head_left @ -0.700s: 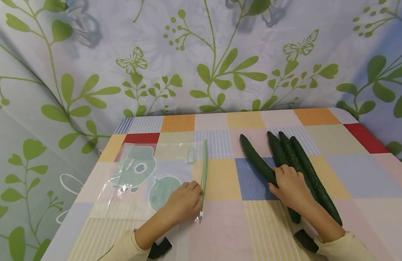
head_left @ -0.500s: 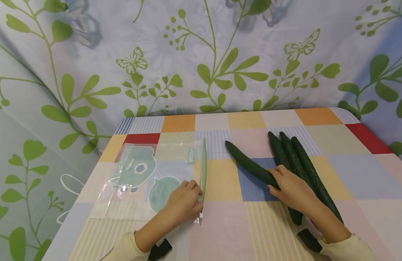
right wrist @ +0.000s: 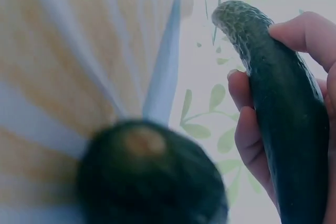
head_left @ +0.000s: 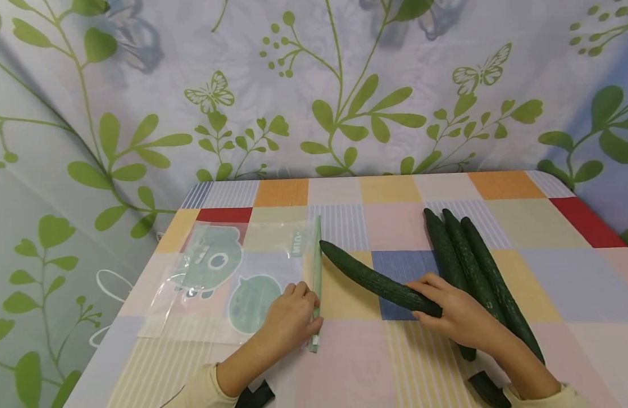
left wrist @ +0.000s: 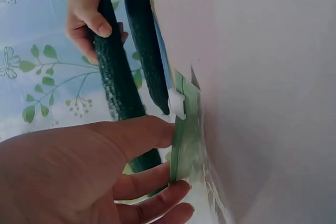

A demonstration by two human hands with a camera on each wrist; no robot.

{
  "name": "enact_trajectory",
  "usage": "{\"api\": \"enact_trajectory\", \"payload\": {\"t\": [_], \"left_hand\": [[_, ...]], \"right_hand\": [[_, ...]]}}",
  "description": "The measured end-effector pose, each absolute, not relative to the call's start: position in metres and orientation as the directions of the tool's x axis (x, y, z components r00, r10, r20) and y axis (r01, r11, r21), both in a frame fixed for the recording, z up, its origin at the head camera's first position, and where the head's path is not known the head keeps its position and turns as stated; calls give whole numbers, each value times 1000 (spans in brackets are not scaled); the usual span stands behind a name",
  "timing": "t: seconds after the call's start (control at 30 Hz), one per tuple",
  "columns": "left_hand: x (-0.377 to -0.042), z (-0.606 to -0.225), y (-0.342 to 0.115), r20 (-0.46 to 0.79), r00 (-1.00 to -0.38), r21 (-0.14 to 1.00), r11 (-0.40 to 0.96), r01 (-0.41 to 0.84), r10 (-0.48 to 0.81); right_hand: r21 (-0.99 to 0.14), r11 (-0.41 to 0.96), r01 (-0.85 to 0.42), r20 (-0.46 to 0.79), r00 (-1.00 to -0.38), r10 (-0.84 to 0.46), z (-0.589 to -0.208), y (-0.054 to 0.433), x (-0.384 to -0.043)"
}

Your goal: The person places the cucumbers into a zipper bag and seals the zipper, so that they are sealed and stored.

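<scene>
In the head view a clear zip bag (head_left: 273,241) with pale green animal prints lies flat at the left of the table. My left hand (head_left: 292,313) pinches the bag's green zip edge (head_left: 317,266); the left wrist view has thumb and fingers on either side of this strip, beside a white slider (left wrist: 177,103). My right hand (head_left: 454,309) grips a dark green cucumber (head_left: 370,277) near its near end, lifted and pointing left at the bag's mouth. In the right wrist view, thumb and fingers wrap this cucumber (right wrist: 286,114). Its far tip is near the zip edge.
Several more cucumbers, one of them a cucumber (head_left: 477,260) in the middle, lie side by side beyond my right hand. A patchwork tablecloth (head_left: 344,362) covers the table. Behind it hangs a leaf-patterned curtain (head_left: 273,85). Black straps (head_left: 489,388) sit at both wrists.
My right hand has drawn the cucumber away from the others, and its far tip has swung left to the bag's zip edge. The left hand has stayed at the bag.
</scene>
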State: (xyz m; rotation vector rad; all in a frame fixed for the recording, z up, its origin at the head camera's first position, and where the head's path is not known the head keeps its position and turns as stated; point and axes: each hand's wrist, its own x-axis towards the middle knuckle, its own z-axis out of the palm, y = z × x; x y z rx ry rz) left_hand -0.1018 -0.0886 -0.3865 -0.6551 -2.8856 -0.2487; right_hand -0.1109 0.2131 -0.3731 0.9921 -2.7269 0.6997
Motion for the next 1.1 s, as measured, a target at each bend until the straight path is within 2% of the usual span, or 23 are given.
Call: {"api": "enact_trajectory", "payload": {"t": [0.17,0.33,0.57,0.8,0.97,1.1], "left_hand": [[-99,-390,-92,256,-880,102,895,435,399],[-96,-389,-93,328,-844,29,888,459,425],[-92,-388,-93,431,-761,-99,864,493,484],[-90,-391,-94,578,-655,-192,862,470,486],[-87,-389,-94,559,-648,-225,847,481,517],[-84,-386,-92,524,-656,-228,832,506,543]], "right_hand": [[-389,638,-665,261,-744,-616,-378,205,-111],[-412,581,-702,266,-703,-660,-379,201,-114],[-380,538,-753,242,-642,-728,-380,187,-128],[-458,468,-756,187,-596,-781,-373,175,-140],[-446,405,-798,255,-547,-797,-375,169,-143],[-467,398,-789,248,-550,-798,-378,154,-148]]}}
